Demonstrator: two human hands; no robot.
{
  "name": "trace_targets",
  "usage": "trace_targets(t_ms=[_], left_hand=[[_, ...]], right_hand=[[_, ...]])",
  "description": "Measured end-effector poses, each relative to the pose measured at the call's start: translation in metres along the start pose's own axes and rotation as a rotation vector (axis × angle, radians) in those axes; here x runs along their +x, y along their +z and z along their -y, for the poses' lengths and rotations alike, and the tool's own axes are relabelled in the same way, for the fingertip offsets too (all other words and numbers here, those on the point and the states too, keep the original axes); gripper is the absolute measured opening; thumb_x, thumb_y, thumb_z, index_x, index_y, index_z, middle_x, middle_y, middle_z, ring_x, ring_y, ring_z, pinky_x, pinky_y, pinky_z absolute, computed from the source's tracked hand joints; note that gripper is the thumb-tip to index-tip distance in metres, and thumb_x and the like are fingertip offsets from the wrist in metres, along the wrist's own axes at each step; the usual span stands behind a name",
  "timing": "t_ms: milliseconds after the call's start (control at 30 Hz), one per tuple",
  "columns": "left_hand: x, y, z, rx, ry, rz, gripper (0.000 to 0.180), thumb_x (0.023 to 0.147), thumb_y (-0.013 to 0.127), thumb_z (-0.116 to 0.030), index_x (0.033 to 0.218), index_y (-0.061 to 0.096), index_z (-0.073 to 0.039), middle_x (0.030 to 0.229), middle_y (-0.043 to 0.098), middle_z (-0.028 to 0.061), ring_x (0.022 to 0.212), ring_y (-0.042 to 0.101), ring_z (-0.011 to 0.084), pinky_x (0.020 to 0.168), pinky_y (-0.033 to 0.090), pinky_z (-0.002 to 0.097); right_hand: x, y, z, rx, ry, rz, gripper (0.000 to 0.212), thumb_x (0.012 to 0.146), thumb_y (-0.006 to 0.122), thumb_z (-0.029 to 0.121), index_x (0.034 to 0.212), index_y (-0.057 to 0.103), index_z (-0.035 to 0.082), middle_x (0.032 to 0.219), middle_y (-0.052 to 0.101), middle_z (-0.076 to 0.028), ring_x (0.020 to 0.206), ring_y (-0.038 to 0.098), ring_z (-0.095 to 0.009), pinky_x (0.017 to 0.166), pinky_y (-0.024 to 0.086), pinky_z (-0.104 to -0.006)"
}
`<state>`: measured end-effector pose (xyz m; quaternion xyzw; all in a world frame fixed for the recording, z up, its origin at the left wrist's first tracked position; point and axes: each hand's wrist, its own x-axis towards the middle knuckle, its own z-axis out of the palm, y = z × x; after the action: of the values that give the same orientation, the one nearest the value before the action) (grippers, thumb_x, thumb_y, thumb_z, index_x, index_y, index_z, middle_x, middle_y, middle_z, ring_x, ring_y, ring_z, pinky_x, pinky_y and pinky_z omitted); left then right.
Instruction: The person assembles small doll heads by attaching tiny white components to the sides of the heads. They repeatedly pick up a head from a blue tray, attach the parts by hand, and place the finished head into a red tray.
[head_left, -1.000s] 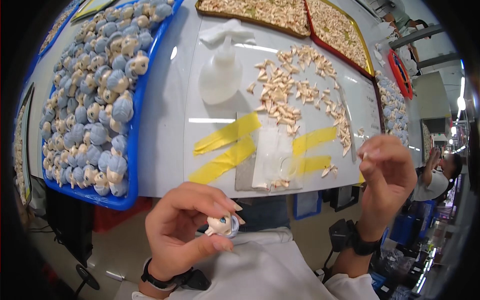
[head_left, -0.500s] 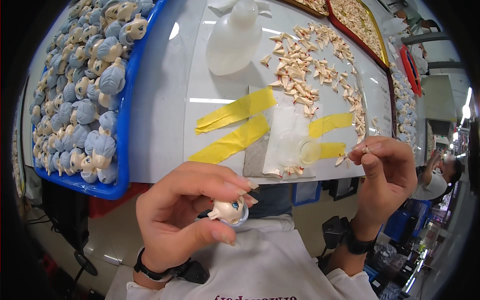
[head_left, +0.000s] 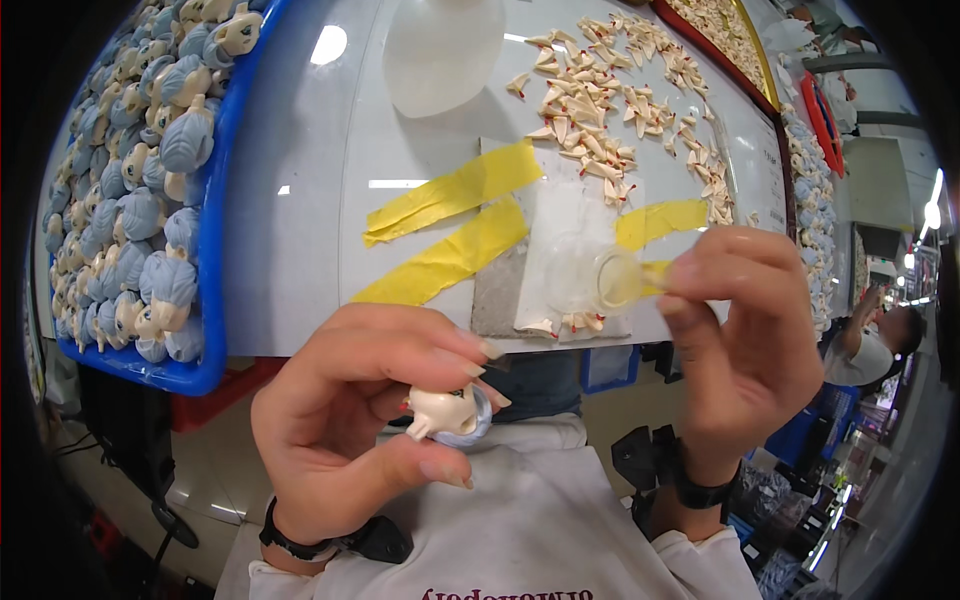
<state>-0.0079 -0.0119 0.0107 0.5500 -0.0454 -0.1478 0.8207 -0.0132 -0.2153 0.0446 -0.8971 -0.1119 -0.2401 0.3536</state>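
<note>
Left fingers (head_left: 410, 335): curled well in, tips above and thumb below, and you've got a doll head (head_left: 445, 412) between them, up in front of your shirt (head_left: 480, 515).
Steady grip: lightly does it; press on the hair rather than the face, where a scuff seems likeliest.
Doll head's look: pale, smooth, blue hair behind, eye half hidden, a stub jutting toward your thumb, a red speck near your palm.
Right fingers (head_left: 725, 270): thumb and forefinger nearly together, just beside the clear dish (head_left: 600, 285), blurred; can't tell whether you've anything pinched. Wrists low for steadier tips.
Counter (head_left: 310, 220): yellow tape (head_left: 450, 192) by the white pad (head_left: 545, 220), blue tray (head_left: 213, 320) of matching heads left.
Farther out: red-tipped pale pieces (head_left: 585, 135) scattered, translucent bottle (head_left: 440, 55) left of them.
</note>
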Motion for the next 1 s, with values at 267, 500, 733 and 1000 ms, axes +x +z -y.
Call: trace_targets(t_ms=[267, 500, 733, 1000], left_hand=[[0.0, -0.002, 0.001, -0.015, 0.007, 0.064, 0.048, 0.068, 0.076, -0.028, 0.096, 0.049, 0.0, 0.091, 0.052, 0.0137, 0.07, 0.061, 0.0217, 0.055, 0.052, 0.0243], [0.0, 0.014, 0.0, -0.063, 0.004, 0.036, 0.049, 0.067, 0.077, -0.026, 0.097, 0.048, 0.0, 0.094, 0.051, 0.0131, 0.072, 0.06, 0.0211, 0.055, 0.052, 0.0242], [-0.003, 0.016, -0.001, 0.0, 0.037, 0.085, 0.051, 0.064, 0.079, -0.029, 0.095, 0.051, -0.001, 0.089, 0.053, 0.0104, 0.078, 0.058, 0.0153, 0.069, 0.048, 0.0242], [-0.015, 0.007, 0.006, 0.133, 0.144, 0.065, 0.054, 0.061, 0.081, -0.034, 0.093, 0.054, 0.0, 0.084, 0.054, 0.0078, 0.075, 0.055, 0.0111, 0.071, 0.045, 0.0212]], right_hand=[[0.003, 0.002, 0.011, -0.292, -0.106, 0.071, 0.018, 0.058, 0.064, -0.009, 0.072, 0.061, 0.0, 0.072, 0.053, -0.008, 0.066, 0.048, -0.02, 0.061, 0.037, -0.0279], [-0.003, 0.004, 0.011, 0.042, -0.008, 0.028, 0.015, 0.066, 0.064, -0.004, 0.078, 0.056, -0.001, 0.078, 0.05, -0.01, 0.072, 0.045, -0.016, 0.063, 0.035, -0.0258], [-0.014, 0.004, 0.035, 0.404, 0.158, 0.189, 0.017, 0.074, 0.065, 0.004, 0.086, 0.054, 0.007, 0.076, 0.046, -0.008, 0.068, 0.042, -0.013, 0.061, 0.034, -0.0235], [-0.013, 0.006, 0.032, 0.287, -0.009, 0.16, 0.024, 0.063, 0.071, 0.0, 0.081, 0.06, 0.01, 0.075, 0.053, -0.003, 0.064, 0.046, -0.016, 0.056, 0.036, -0.026]])
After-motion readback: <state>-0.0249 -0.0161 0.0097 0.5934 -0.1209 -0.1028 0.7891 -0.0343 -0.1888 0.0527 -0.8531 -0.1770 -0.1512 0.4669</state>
